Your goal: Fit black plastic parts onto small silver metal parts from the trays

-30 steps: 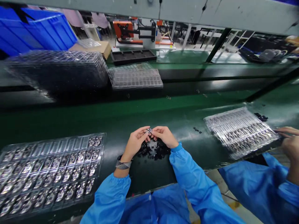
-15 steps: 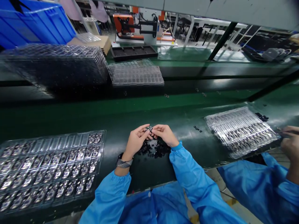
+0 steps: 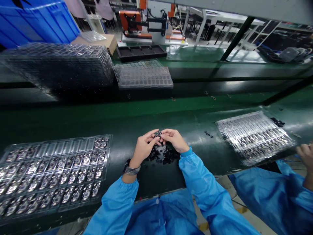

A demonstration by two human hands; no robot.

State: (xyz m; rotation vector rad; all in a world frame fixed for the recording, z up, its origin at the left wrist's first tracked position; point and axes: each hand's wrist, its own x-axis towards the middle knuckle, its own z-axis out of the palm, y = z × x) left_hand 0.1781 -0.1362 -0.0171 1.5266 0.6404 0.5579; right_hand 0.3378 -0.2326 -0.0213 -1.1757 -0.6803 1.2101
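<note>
Between my fingertips is a small circuit board [image 3: 158, 134], dark with silvery spots. My left hand [image 3: 145, 146] pinches its left side, thumb and fingers closed. On the opposite edge, my right hand [image 3: 174, 139] grips it with thumb and forefinger. Fingers cover much of the board, so its details are hard to make out. Just below both hands lies a pile of small black pieces [image 3: 166, 156] on the green work surface. To the left sits a clear plastic tray [image 3: 61, 147] with rows of similar boards; part of its back row holds none.
Another clear tray [image 3: 246, 122] lies at the right, near a co-worker's hand [image 3: 305, 154]. Black pieces [image 3: 208, 134] lie between. Behind are a tall stack of trays [image 3: 73, 67], a flatter tray stack [image 3: 145, 76], a black tray [image 3: 140, 52] and a blue bin [image 3: 41, 23].
Both my hands keep hold of the board with only slight finger shifts. The co-worker's hand has moved away from the right tray, towards the frame's edge. The view has tilted slightly.
</note>
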